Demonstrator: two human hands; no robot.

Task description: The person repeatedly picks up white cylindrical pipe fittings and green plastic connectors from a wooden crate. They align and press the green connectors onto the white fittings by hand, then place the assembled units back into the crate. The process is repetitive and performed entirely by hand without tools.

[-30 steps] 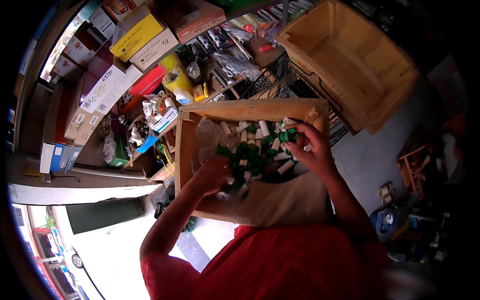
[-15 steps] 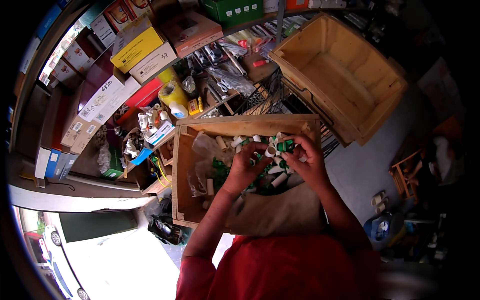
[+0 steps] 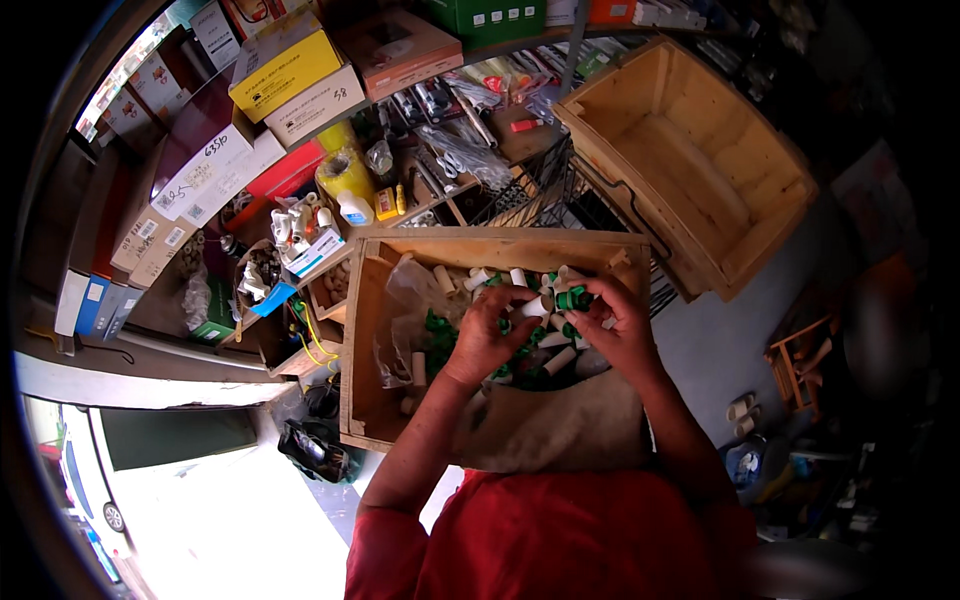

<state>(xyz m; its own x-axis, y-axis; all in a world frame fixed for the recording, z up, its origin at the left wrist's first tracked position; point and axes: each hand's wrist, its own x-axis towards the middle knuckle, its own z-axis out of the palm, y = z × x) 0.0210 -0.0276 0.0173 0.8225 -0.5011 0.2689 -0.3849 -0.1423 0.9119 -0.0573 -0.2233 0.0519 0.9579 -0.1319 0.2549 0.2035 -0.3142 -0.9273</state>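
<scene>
Over a wooden crate [image 3: 495, 238], my left hand [image 3: 483, 338] pinches a short white pipe piece [image 3: 536, 308] between its fingers. My right hand [image 3: 622, 328] is closed on a green plastic pipe fitting [image 3: 574, 299], just to the right of the white piece. The two parts are close together; whether they touch is hard to tell. Beneath my hands, several white pipe pieces and green fittings lie mixed in the crate, partly hidden by my fingers. A clear plastic bag [image 3: 398, 318] rests along its left side, and a brown cloth [image 3: 560, 425] covers its near edge.
Beyond the crate to the right stands a larger wooden bin [image 3: 690, 150] on a wire rack. Shelves at the left hold stacked boxes [image 3: 290, 85], a yellow roll [image 3: 343, 175] and a carton of white fittings [image 3: 300, 235]. Slippers [image 3: 742, 412] lie on the floor at right.
The white pipe piece has turned: its open end faced me before, and now its side shows. Both hands keep their grips in nearly the same place. The view has shifted slightly.
</scene>
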